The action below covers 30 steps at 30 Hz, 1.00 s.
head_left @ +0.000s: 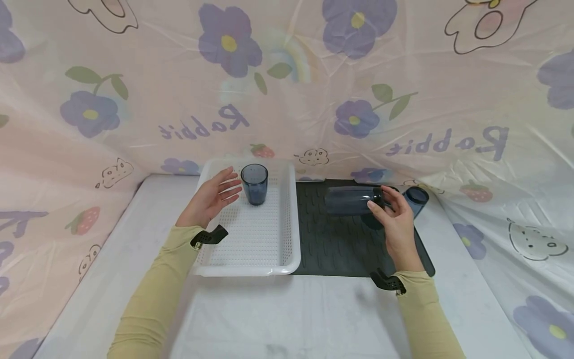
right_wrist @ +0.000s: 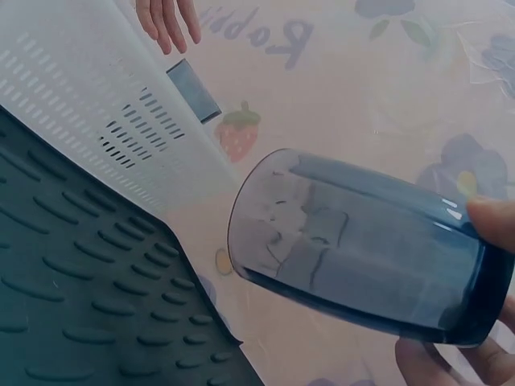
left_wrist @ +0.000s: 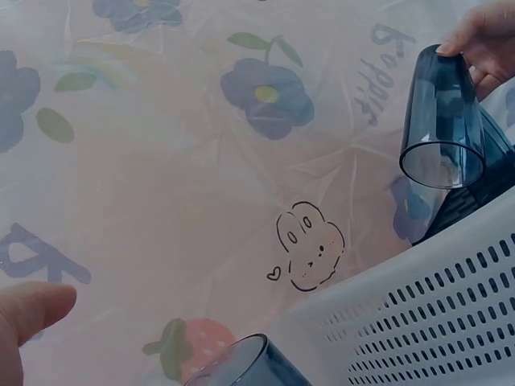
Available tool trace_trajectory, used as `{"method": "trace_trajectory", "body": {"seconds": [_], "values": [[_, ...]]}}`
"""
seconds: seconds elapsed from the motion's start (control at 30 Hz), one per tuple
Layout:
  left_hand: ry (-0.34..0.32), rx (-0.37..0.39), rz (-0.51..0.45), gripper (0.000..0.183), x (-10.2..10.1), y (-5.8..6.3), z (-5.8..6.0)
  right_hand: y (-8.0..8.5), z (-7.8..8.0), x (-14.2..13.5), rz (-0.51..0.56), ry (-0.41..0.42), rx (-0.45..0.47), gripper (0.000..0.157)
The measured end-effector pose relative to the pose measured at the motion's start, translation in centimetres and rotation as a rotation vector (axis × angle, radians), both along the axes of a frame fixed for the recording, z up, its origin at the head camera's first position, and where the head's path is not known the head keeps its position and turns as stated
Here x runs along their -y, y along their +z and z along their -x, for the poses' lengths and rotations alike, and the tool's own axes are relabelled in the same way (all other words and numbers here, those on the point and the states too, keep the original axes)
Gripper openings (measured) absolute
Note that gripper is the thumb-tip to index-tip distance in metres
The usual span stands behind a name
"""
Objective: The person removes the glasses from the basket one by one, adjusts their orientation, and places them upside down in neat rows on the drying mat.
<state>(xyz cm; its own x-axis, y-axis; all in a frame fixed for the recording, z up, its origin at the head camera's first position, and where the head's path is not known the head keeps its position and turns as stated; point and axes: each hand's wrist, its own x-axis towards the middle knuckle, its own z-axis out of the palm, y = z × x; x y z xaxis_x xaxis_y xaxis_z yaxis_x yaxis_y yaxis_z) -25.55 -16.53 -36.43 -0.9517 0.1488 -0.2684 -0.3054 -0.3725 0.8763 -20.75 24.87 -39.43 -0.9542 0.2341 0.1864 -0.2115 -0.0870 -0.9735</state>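
My right hand [head_left: 396, 219] holds a blue glass tumbler [head_left: 352, 201] on its side above the dark mat, gripping it near the thick base. In the right wrist view the base of this tumbler [right_wrist: 362, 249] lies between thumb and fingers, and its mouth faces the basket. My left hand [head_left: 211, 199] is over the left side of the white basket [head_left: 244, 271], fingers spread and holding nothing. Just beyond its fingertips, a second blue glass tumbler [head_left: 254, 185] stands upright inside the basket. Another blue tumbler [head_left: 417, 198] shows behind the right hand, partly hidden by it.
A dark ridged mat [head_left: 332, 249] lies against the basket's right side on a white-covered table [head_left: 278, 314]. Behind and at both sides hangs a pink sheet [head_left: 287, 109] printed with flowers and rabbits. A black strap circles each wrist.
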Motion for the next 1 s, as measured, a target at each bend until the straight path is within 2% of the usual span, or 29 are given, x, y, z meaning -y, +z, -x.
{"method": "trace_trajectory", "body": {"seconds": [0.3,0.67,1.0], "values": [[0.019,-0.006,0.091,0.069,-0.2,-0.3,0.9,-0.3,0.1,-0.6,-0.001,-0.024,-0.006,0.056],[-0.012,-0.013,0.159,0.072,-0.1,-0.6,2.1,-0.8,0.5,-1.3,-0.039,-0.054,0.007,0.062],[-0.050,-0.026,0.213,0.072,-0.4,-1.0,3.5,-1.1,0.6,-1.1,-0.084,-0.080,0.023,0.058]]}}
